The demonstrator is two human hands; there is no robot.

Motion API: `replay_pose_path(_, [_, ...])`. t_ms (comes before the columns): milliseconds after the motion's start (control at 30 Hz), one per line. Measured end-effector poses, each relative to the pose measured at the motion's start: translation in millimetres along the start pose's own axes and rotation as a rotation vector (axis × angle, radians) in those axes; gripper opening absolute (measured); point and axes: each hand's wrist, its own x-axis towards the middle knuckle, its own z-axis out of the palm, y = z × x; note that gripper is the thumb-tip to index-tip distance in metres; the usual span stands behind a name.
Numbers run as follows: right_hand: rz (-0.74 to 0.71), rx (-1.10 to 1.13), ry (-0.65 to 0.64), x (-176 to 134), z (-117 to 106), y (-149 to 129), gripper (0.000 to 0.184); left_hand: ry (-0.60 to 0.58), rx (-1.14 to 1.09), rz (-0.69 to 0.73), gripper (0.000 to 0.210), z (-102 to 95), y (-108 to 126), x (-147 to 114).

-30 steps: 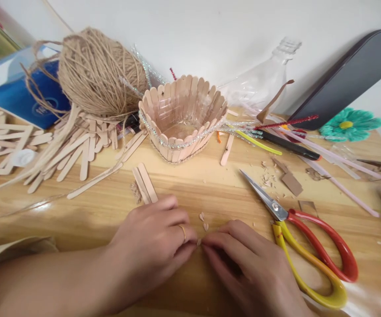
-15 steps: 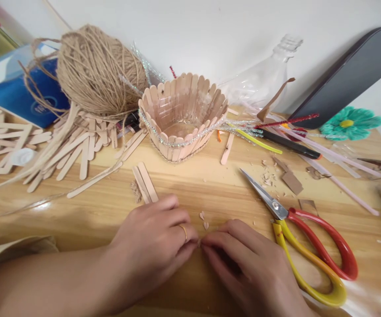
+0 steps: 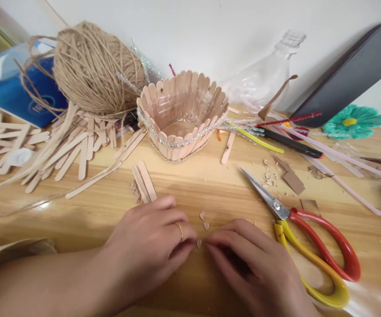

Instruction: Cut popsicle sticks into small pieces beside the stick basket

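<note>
Three tiny heart-shaped wooden pieces lie in a short column on the table; the lowest wooden heart (image 3: 199, 243) sits between my two hands. My left hand (image 3: 155, 240), with a ring on one finger, has its fingers curled together, their tips right beside that heart. Just across a small gap rests my right hand (image 3: 254, 257), thumb and fingertips drawn together, nothing visible in them. The upper wooden hearts (image 3: 202, 215) are beyond the fingertips. Scissors (image 3: 278, 207) with red and yellow handles lie partly spread, to the right of my right hand.
A craft-stick basket (image 3: 183, 141) with a glittery band stands behind my hands. Twine (image 3: 94, 66) and many loose craft sticks (image 3: 74, 154) are at left. A clear bottle (image 3: 259, 75), a black marker (image 3: 292, 143), pipe cleaners, wood scraps (image 3: 292, 181) and a green flower (image 3: 355, 122) sit at right.
My fingertips have drawn slightly apart, the right hand moving right and the left hand a little left. The lowest heart, mostly hidden between them before, now shows on the table.
</note>
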Motion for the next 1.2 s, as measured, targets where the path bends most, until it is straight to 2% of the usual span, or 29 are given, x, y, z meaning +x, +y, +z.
replay_pose_path(300, [0.064,0.066,-0.017,6,-10,-2,0.014,-0.056,0.079,0.184,0.022,-5.2,-6,12])
replay_pose_path(633, [0.130,0.151,0.043,5,-17,-6,0.016,-0.216,0.126,0.199,0.024,-13.5,-6,24])
replay_pose_path(933, [0.105,0.074,0.122,6,-26,-8,0.015,-0.106,0.148,0.166,0.020,-13.0,-6,26])
replay_pose_path(1200, [0.095,0.035,0.205,3,-34,-8,0.011,0.003,-0.044,0.131,0.018,-22.2,-8,26])
